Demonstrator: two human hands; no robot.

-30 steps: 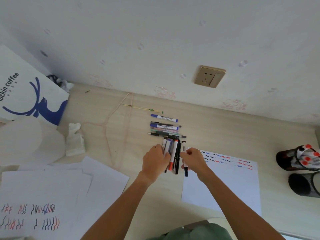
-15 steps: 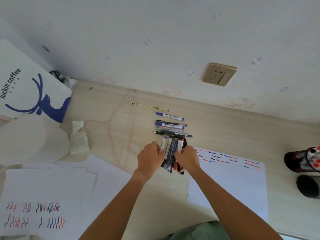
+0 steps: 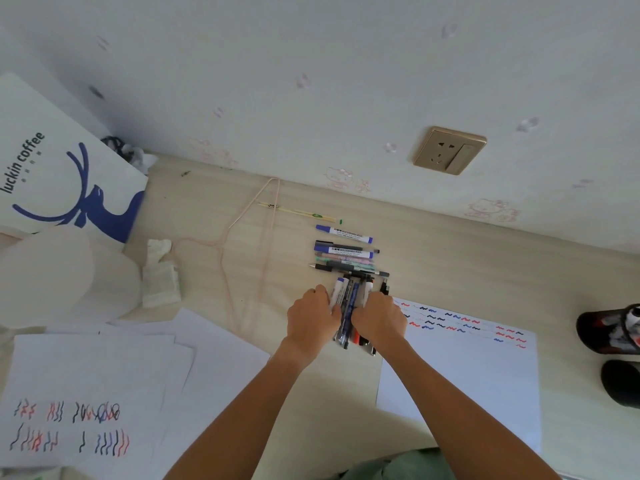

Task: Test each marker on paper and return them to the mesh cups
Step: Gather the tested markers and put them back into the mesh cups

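Wood desk (image 3: pixel 450 258): marker bundle (image 3: pixel 349 306) squeezed between left hand (image 3: pixel 311 318) and right hand (image 3: pixel 379 318), both curled around it.

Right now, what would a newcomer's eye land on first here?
Two bare hands, left hand and right hand, squeezing a bundle of markers together mid-desk. Just right lies a white sheet with rows of red, blue and black squiggles. A coffee bag with a blue deer stands far left.

A bundle of markers (image 3: pixel 349 306) lies at frame centre on the desk (image 3: pixel 450 258), a row of pens (image 3: pixel 346 252) just above it; test paper (image 3: pixel 464 368) lower right; mesh cups (image 3: pixel 613 351) at right edge; loose sheets (image 3: pixel 104 375) lower left.
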